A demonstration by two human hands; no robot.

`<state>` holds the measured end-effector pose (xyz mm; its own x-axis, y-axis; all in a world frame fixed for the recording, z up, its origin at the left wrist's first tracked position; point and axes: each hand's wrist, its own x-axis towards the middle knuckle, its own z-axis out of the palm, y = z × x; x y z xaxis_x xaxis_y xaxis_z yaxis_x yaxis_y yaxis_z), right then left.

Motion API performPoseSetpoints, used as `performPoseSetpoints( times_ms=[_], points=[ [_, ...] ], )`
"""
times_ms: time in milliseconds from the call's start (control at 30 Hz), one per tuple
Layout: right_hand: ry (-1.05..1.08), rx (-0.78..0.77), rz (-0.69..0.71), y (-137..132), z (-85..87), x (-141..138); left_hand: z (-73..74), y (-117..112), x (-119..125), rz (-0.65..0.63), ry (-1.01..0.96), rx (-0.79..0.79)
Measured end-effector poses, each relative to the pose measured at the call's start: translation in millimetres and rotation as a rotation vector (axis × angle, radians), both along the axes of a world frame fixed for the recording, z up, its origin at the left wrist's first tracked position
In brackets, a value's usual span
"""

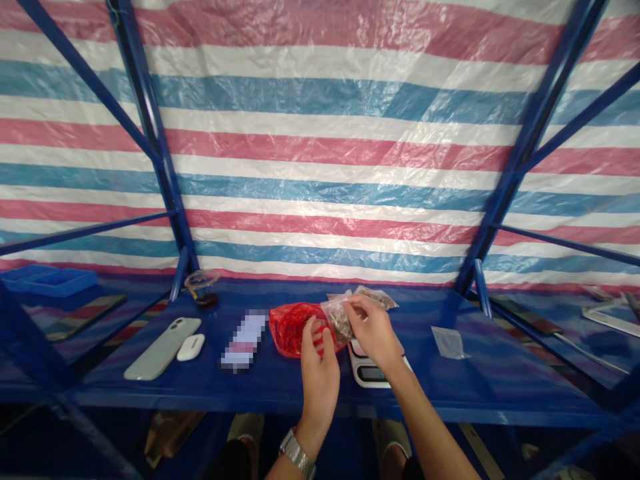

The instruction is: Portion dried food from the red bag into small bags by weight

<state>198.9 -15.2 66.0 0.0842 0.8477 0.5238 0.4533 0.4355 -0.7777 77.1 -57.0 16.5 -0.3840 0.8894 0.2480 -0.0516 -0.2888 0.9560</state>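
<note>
Metal shines nearest to you: a watch (297, 453) on your left wrist. Just past it, your left hand (317, 363) and your right hand (373, 330) are up over the blue shelf (500, 387). Both pinch one small clear bag (339, 320) with brown bits inside. Your left hand pinches its low side and your right hand pinches its top edge. The bag is in the air, above a white scale (367, 373) and just beside a red bag (290, 328) on its left. I cannot tell if its top is sealed.

I think you are partway. A filled bag (376, 296) like it lies just behind your hands, so that one looks done. An empty bag (449, 342) lies to the right, not yet filled.

Farther left lie a phone (163, 348) and a small white case (191, 347). At the back hangs a striped sheet (320, 133).
</note>
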Motion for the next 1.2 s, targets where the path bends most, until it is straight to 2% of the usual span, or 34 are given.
performPoseSetpoints(
  times_ms=[67, 167, 400, 767, 1067, 1200],
  points=[
    [0.000, -0.049, 0.087, 0.8, -3.3, -19.7, -0.7, 3.7, 0.1, -0.072, -0.203, -0.085],
    [-0.028, -0.124, 0.100, 6.7, -13.5, -42.8, -0.8, 6.3, -1.8, -0.123, -0.459, -0.225],
    [-0.219, -0.217, 0.074, 19.7, -27.1, -69.3, -2.9, 7.2, -15.9, -0.134, -0.733, -0.356],
    [-0.278, -0.236, -0.018, 25.9, -36.3, -77.8, -0.2, 8.0, -22.6, -0.143, -0.775, -0.405],
    [-0.220, -0.222, 0.038, 26.5, -39.2, -68.3, 12.6, 2.1, -16.4, -0.193, -0.822, -0.440],
    [-0.189, -0.202, 0.060, 23.8, -38.2, -65.4, 10.4, 4.7, -15.9, -0.183, -0.750, -0.466]
  ],
)
